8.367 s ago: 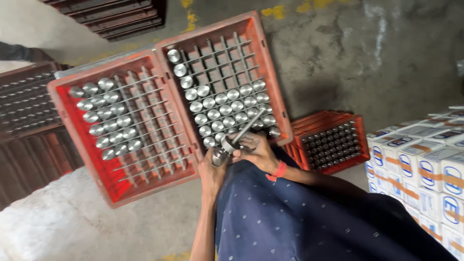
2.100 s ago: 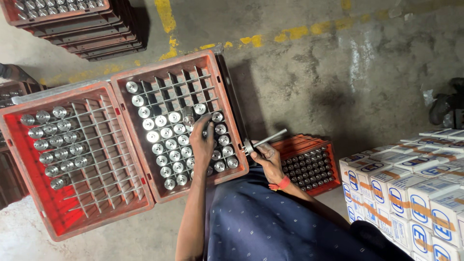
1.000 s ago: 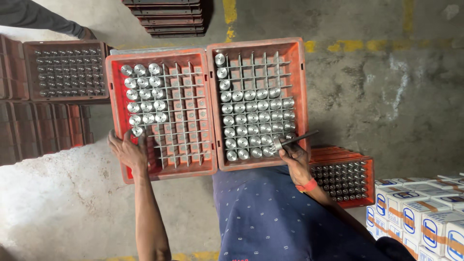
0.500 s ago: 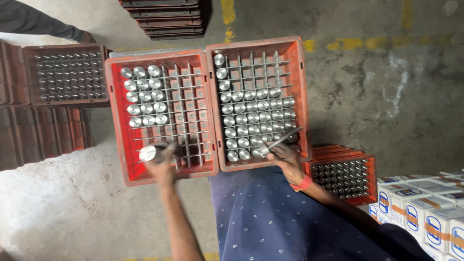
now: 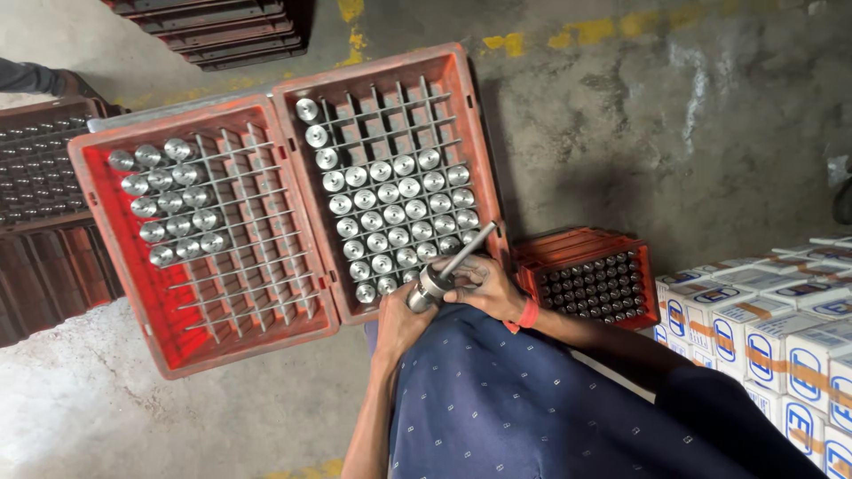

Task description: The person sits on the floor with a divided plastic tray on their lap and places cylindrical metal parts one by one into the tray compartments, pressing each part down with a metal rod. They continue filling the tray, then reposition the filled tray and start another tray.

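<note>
The left hand [image 5: 401,321] closes around a shiny metal cylinder [image 5: 428,290] just above the person's lap, at the near edge of the right red crate [image 5: 470,133]. The right hand [image 5: 484,284] grips a thin metal rod [image 5: 467,251] touching the cylinder. Beyond, the left red crate [image 5: 98,231] holds fewer cylinders.

The left hand [image 5: 401,321] covers the lower end of the metal cylinder [image 5: 428,289], so its grip there is hidden. The thin rod [image 5: 468,251] vanishes under the right hand [image 5: 484,284]. The stacked dark crates [image 5: 222,27] and white cartons [image 5: 781,337] are cut off by the edges, and the dark crate [image 5: 40,168] on the left too
</note>
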`<action>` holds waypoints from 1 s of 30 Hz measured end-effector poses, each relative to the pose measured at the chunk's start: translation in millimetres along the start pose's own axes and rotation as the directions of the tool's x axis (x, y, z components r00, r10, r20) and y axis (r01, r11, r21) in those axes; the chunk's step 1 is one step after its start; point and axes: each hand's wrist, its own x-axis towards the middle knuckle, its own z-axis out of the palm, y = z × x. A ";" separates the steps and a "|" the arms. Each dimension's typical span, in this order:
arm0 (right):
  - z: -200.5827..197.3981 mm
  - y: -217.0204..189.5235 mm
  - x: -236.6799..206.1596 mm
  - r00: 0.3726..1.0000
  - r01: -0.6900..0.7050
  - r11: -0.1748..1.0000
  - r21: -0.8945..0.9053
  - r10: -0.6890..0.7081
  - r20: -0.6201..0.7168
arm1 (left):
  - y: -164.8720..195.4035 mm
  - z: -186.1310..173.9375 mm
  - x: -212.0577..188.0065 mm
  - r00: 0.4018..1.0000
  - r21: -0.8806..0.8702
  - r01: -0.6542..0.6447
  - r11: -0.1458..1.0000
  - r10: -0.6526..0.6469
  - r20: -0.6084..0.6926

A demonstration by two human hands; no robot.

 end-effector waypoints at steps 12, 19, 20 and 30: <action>-83.0 10.8 0.3 0.897 0.150 0.989 -0.012 -0.141 -0.420 | 22.1 15.0 78.1 0.991 0.508 0.104 0.855 -0.133 0.021; -120.2 -1.4 -0.6 0.696 0.352 0.934 -0.059 -0.303 -0.650 | 10.3 27.6 174.9 0.749 0.462 -0.502 0.731 0.635 -0.192; -119.9 0.1 -3.3 0.694 0.351 0.934 -0.064 -0.305 -0.652 | 7.9 31.0 179.1 0.730 0.464 -0.525 0.714 0.658 -0.185; -78.5 28.3 -27.2 0.731 0.188 0.982 0.018 -0.128 -0.670 | -46.8 -53.7 118.1 0.695 0.423 -0.285 0.860 0.489 -0.527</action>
